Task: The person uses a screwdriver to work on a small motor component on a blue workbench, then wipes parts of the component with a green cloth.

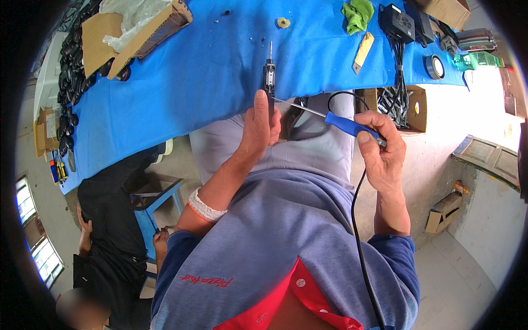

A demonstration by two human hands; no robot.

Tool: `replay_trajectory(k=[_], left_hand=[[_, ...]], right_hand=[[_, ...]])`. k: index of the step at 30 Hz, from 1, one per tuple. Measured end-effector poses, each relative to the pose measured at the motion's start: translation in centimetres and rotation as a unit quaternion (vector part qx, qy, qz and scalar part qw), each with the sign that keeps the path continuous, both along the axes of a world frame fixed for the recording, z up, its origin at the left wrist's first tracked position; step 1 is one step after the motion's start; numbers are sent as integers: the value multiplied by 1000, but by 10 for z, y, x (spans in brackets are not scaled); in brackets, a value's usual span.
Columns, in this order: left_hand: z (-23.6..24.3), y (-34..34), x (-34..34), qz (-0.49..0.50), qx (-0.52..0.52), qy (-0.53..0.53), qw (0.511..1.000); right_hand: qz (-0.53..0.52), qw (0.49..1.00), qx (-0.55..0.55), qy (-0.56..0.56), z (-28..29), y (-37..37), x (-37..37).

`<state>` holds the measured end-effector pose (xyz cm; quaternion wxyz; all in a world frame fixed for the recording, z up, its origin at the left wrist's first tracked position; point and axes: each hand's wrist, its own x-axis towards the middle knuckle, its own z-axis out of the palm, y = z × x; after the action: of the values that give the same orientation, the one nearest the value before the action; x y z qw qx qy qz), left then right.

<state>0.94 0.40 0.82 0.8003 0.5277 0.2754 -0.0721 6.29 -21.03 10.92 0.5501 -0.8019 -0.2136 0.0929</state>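
My left hand point(257, 125) is wrapped around a narrow black device point(269, 77) and holds it upright at the table's near edge. Silver metal shows along its upper body, and a thin copper-coloured rod sticks out of the far end. The kind of device is not clear, and my fingers hide its lower part. From the right, my right hand point(383, 149) grips the blue handle of a screwdriver point(347, 124) between thumb and fingers. Its thin shaft slants up to the left, and the tip meets the device's side just above my left fingers, touching or very near it.
Blue cloth point(209, 66) covers the table. At left lie many black parts point(70, 71) and an open cardboard box point(146, 38); at right, a green cloth point(357, 15), a yellow strip point(363, 52) and a black power adapter point(396, 23). A black cable point(356, 220) crosses my shirt. Another person point(113, 220) sits at left.
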Motion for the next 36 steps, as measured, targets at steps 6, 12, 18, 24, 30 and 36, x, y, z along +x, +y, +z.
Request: replay_trajectory(k=[6,12,18,24,30,36], left_hand=[[3,0,0,-1,-12,3,1000],[3,0,1,2,-35,23,999],[1,-1,2,12,-81,26,996],[3,-5,2,20,-72,21,997],[4,-2,2,18,-89,10,996],[3,-3,3,20,-106,5,994]], right_hand=[[-29,999,6,-17,-4,-3,2],[-159,981,-7,-108,-28,22,30],[-185,943,-86,-263,-62,51,68],[-197,922,-146,-300,-81,63,77],[-185,923,-176,-288,-75,67,75],[-172,917,-190,-305,-74,65,79]])
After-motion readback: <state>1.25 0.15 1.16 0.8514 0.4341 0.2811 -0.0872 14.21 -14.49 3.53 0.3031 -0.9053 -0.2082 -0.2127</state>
